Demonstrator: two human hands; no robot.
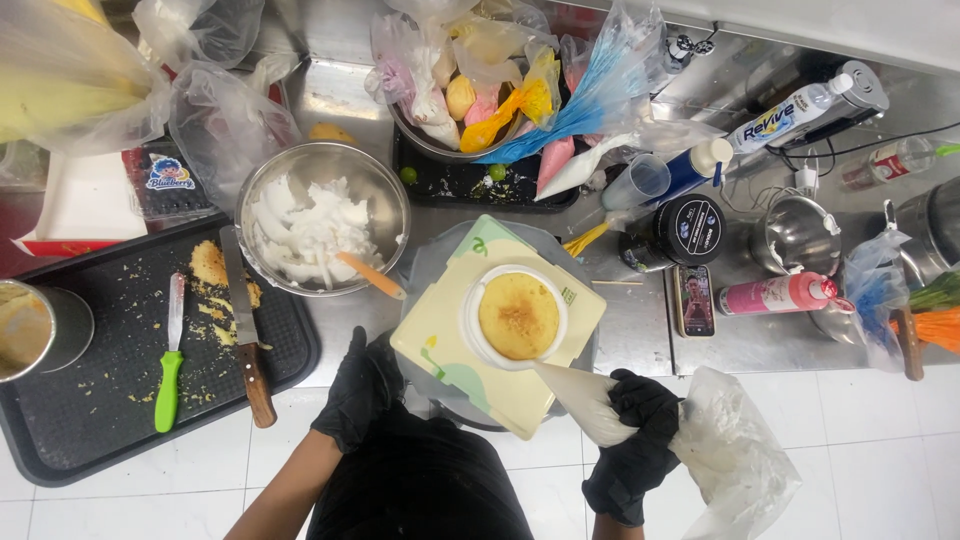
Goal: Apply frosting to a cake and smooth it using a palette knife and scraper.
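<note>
We see the right hand (pixel 632 455), in a black glove, closed around a piping bag (pixel 620 410) of white cream, gripping it near its narrowing end. The bag's tip points up and left, touching the ring of white cream around the cake (pixel 518 316). The loose end of the bag trails to the right of the wrist.

The left hand (pixel 360 390), also gloved in black, rests at the near left edge of the turntable (pixel 425 270), fingers curled against it; we cannot tell whether it grips.

The cake is round, flat and golden brown, with a darker centre. It sits on a pale yellow board (pixel 450 340) set cornerwise on the turntable, near the counter's front edge.

At the left, a steel bowl (pixel 325 165) holds white cream and an orange spatula (pixel 370 275).
</note>
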